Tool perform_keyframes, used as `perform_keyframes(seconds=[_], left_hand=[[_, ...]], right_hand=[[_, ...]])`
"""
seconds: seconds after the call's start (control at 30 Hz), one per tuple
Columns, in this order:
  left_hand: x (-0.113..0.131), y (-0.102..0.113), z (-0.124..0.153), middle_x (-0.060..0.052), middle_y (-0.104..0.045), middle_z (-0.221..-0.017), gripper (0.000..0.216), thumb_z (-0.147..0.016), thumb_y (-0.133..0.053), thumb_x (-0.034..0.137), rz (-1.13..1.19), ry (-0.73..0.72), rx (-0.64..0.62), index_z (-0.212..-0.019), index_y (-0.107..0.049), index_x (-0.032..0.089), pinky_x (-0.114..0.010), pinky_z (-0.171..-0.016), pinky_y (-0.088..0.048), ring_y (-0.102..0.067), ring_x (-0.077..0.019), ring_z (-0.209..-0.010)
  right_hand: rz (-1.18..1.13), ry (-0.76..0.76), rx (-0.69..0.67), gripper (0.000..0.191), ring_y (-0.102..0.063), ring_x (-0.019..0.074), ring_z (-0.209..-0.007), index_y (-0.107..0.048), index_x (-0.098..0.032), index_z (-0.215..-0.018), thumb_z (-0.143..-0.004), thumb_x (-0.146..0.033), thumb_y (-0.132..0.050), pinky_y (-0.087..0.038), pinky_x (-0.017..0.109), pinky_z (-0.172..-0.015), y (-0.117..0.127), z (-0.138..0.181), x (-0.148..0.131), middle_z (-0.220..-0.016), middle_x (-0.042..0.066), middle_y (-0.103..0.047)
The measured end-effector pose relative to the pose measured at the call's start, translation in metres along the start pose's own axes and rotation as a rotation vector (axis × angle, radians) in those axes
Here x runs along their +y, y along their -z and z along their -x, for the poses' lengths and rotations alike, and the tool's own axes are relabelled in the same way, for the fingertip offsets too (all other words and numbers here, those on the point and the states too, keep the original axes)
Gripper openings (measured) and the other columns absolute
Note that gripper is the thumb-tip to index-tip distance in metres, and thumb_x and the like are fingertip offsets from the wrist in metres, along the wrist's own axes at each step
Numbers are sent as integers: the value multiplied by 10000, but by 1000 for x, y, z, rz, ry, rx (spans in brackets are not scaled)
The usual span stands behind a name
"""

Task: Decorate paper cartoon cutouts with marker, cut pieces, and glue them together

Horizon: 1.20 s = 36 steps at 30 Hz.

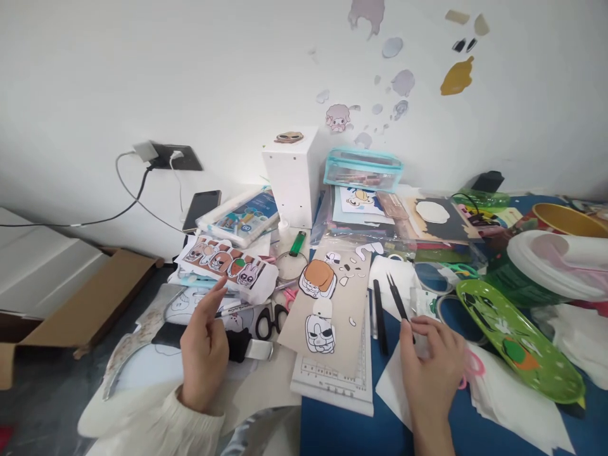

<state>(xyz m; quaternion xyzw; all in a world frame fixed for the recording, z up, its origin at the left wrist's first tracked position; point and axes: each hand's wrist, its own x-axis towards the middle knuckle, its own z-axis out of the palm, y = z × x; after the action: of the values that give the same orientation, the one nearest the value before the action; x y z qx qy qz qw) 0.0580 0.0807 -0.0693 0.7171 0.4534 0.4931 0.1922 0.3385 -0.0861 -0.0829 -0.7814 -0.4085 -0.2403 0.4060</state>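
Note:
My right hand [432, 367] is closed around black tweezers [398, 297], whose two thin tips point up and away, slightly apart with nothing between them. Beside them lies a black pen-like stick [380, 316]. My left hand [206, 348] is raised over the left of the desk, fingers pointing upward and holding nothing visible. Just beyond its fingertips lies a strip of printed cartoon faces [228, 263]. Between my hands, a beige card [304, 323] bears an orange-topped cartoon cutout [318, 278], a white cartoon cutout [320, 334] and several small paper pieces.
Black-handled scissors [270, 323] and a green lighter [297, 243] lie left of the card. Behind stand a white box [289, 183] and a clear pencil case [363, 170]. On the right are a green tray [517, 342], white paper sheets [517, 405] and a tub [555, 266].

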Motion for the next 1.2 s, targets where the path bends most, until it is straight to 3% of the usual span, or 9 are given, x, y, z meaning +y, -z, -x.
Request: perform_keyframes(seconds=[0.13, 0.23, 0.37, 0.53, 0.73, 1.0, 1.2], left_hand=[[5, 1, 0, -100, -643, -1232, 281, -822, -405, 74, -53, -39, 25, -1002, -586, 192, -389, -938, -505, -592, -249, -1170], [7, -1, 2, -102, -655, -1205, 227, -862, -410, 96, -32, -23, 32, -970, -584, 191, -417, -955, -501, -603, -248, -1153], [9, -5, 4, -104, -645, -1203, 202, -939, -398, 156, 154, 27, 64, -1008, -585, 188, -478, -1015, -475, -590, -251, -1173], [14, -10, 2, -65, -660, -1159, 148, -954, -460, 215, 325, 32, 128, -1010, -596, 200, -456, -996, -512, -638, -235, -1099], [21, -9, 3, -76, -655, -1165, 171, -988, -406, 264, 249, 113, 106, -1055, -543, 187, -347, -746, -612, -729, -172, -766], [21, -4, 2, -79, -661, -1082, 220, -988, -377, 309, 196, 114, 71, -1084, -537, 191, -305, -603, -594, -718, -180, -756], [22, -2, 5, -73, -649, -1077, 214, -988, -364, 289, 217, 139, 60, -1079, -543, 214, -302, -605, -580, -707, -171, -758]], right_hand=[[145, -17, 40, 185, -515, 251, -848, -536, -189, -675, -833, -268, -591, -372, 414, -782, -3, 3, 0, -852, 84, -649], [243, -39, 39, 162, -495, 287, -907, -555, -188, -679, -821, -259, -585, -335, 422, -772, -6, 5, -1, -910, 104, -641], [322, -81, 16, 164, -473, 329, -951, -572, -192, -697, -828, -290, -559, -306, 444, -766, -9, 7, 1, -958, 130, -614], [331, -87, -37, 157, -442, 345, -1005, -621, -179, -782, -852, -293, -539, -320, 461, -791, -7, 6, -3, -1047, 161, -571], [319, 5, -155, 248, -436, 368, -1094, -673, -191, -712, -854, -373, -582, -280, 482, -809, -10, -2, -23, -1139, 134, -591], [359, -47, -102, 279, -425, 415, -1109, -606, -172, -579, -823, -302, -569, -290, 521, -779, -14, -5, -14, -1171, 165, -579], [358, -30, -53, 273, -396, 419, -1124, -670, -143, -741, -880, -350, -560, -314, 545, -796, -11, -6, -10, -1196, 213, -541]])
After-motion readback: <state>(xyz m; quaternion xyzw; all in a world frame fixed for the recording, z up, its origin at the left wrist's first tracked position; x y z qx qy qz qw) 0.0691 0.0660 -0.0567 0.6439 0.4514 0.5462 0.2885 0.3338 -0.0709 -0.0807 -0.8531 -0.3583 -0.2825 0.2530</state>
